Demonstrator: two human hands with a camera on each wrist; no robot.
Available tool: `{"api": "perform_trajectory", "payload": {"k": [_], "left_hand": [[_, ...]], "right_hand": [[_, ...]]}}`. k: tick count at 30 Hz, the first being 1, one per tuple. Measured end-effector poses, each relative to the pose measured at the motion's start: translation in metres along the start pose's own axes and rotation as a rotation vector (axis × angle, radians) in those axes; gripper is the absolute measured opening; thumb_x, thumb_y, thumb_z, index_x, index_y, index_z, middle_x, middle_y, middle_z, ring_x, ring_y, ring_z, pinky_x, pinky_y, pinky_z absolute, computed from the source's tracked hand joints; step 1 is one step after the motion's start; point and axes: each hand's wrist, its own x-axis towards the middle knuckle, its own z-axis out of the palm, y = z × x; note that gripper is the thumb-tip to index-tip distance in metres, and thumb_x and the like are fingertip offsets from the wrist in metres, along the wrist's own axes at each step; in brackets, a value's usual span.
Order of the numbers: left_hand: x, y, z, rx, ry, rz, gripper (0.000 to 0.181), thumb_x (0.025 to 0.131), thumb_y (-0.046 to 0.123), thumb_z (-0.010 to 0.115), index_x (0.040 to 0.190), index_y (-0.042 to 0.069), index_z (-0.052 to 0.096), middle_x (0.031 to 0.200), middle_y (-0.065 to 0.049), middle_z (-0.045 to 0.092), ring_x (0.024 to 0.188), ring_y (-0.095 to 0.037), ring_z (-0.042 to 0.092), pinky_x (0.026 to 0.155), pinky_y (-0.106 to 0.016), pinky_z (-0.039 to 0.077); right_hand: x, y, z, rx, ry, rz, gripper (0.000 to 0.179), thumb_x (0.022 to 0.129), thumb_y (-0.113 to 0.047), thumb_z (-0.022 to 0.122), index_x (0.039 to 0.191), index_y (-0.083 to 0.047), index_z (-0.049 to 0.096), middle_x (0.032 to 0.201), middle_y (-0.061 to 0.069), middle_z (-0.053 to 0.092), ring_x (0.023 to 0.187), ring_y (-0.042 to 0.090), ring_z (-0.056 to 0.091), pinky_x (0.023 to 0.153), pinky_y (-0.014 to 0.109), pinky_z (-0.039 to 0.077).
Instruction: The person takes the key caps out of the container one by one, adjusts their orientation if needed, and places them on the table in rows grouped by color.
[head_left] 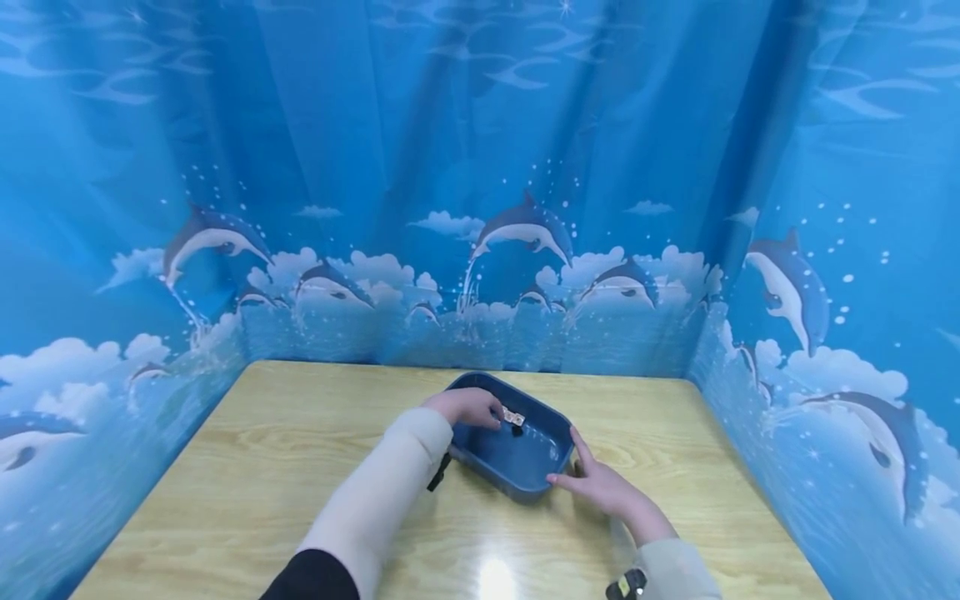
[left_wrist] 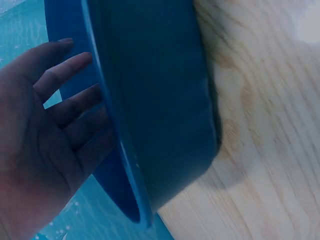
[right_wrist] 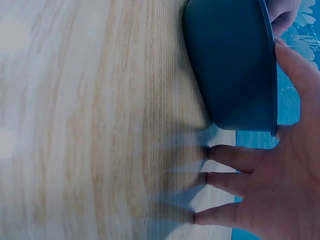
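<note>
A dark blue rectangular basin with rounded corners sits slantwise on the wooden table. My left hand reaches over its far left rim, fingers bent downward inside. Beside those fingertips, small pale pieces with markings and a small black piece lie in the basin; their kind is too small to tell. In the left wrist view the thumb stands apart from the fingers, whose tips the basin wall partly hides. My right hand touches the basin's right corner with thumb and index finger, the other fingers spread toward the tabletop.
The light wood table extends on all sides of the basin. Blue curtains printed with dolphins and clouds hang behind the table and along both sides. Dark straps show near both wrists.
</note>
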Motion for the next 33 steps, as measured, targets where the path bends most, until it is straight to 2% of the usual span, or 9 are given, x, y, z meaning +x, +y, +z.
{"api": "perform_trajectory", "payload": {"k": [6,10,12,15,18,20,24,29,33], "left_hand": [[0.011,0.004,-0.001,-0.055,-0.024,-0.06,0.031,0.099,0.026,0.056,0.126,0.016,0.066,0.121,0.001,0.064,0.114,-0.017,0.058,0.094,-0.035,0.047],[0.016,0.006,-0.001,-0.128,-0.039,-0.099,0.028,0.1,0.026,0.055,0.119,0.012,0.069,0.104,-0.005,0.067,0.089,-0.018,0.06,0.079,-0.034,0.049],[0.019,0.006,-0.001,-0.139,-0.041,-0.11,0.028,0.1,0.026,0.054,0.118,0.011,0.069,0.1,-0.005,0.066,0.084,-0.017,0.058,0.075,-0.034,0.049],[0.022,0.007,0.0,-0.136,-0.046,-0.124,0.029,0.1,0.027,0.054,0.12,0.011,0.068,0.102,-0.003,0.066,0.088,-0.017,0.06,0.08,-0.035,0.051],[0.025,0.011,0.0,-0.099,-0.048,-0.114,0.03,0.1,0.028,0.054,0.123,0.014,0.067,0.111,0.001,0.066,0.1,-0.016,0.061,0.087,-0.036,0.051],[0.026,0.014,0.0,-0.088,-0.048,-0.097,0.029,0.1,0.027,0.054,0.119,0.013,0.069,0.111,-0.002,0.067,0.099,-0.02,0.063,0.085,-0.036,0.051],[0.03,0.022,0.0,-0.071,-0.045,-0.075,0.025,0.099,0.024,0.056,0.116,0.014,0.071,0.111,0.0,0.067,0.094,-0.019,0.063,0.08,-0.034,0.05],[0.037,0.032,0.001,-0.031,-0.089,-0.039,0.022,0.096,0.019,0.06,0.114,0.019,0.072,0.112,0.007,0.066,0.098,-0.012,0.06,0.084,-0.032,0.05],[0.044,0.036,0.004,-0.007,-0.124,-0.033,0.019,0.095,0.022,0.063,0.111,0.021,0.073,0.103,0.008,0.066,0.087,-0.012,0.06,0.078,-0.03,0.05]], "right_hand": [[0.001,0.002,0.002,0.014,0.008,0.003,0.104,0.087,-0.053,0.066,0.157,-0.014,0.0,0.142,0.036,0.037,0.127,0.056,0.038,0.102,0.069,0.027],[0.001,0.003,0.003,0.017,0.012,0.012,0.104,0.087,-0.054,0.066,0.157,-0.014,0.0,0.142,0.035,0.037,0.127,0.056,0.038,0.102,0.069,0.027],[0.001,0.003,0.003,0.02,0.013,0.014,0.104,0.086,-0.054,0.066,0.157,-0.014,0.0,0.143,0.035,0.037,0.127,0.056,0.037,0.103,0.069,0.027],[0.002,0.003,0.003,0.015,0.017,0.016,0.104,0.086,-0.055,0.066,0.157,-0.016,0.001,0.143,0.035,0.037,0.127,0.055,0.038,0.103,0.068,0.028],[0.002,0.005,0.002,0.004,0.017,0.013,0.104,0.086,-0.056,0.065,0.157,-0.016,0.001,0.143,0.035,0.037,0.127,0.056,0.039,0.102,0.068,0.029],[0.002,0.005,0.002,0.001,0.015,0.012,0.103,0.087,-0.056,0.065,0.157,-0.016,0.001,0.143,0.035,0.037,0.126,0.055,0.039,0.102,0.068,0.03],[0.001,0.005,0.002,0.009,0.011,0.014,0.103,0.087,-0.055,0.065,0.157,-0.016,0.001,0.142,0.035,0.038,0.126,0.055,0.04,0.102,0.067,0.03],[0.001,0.004,0.002,0.005,0.013,0.022,0.103,0.086,-0.057,0.065,0.158,-0.018,0.001,0.143,0.034,0.039,0.127,0.053,0.04,0.103,0.066,0.03],[0.001,0.004,0.001,0.0,0.012,0.027,0.103,0.087,-0.058,0.064,0.158,-0.018,0.001,0.143,0.032,0.04,0.128,0.052,0.04,0.103,0.065,0.031]]}}
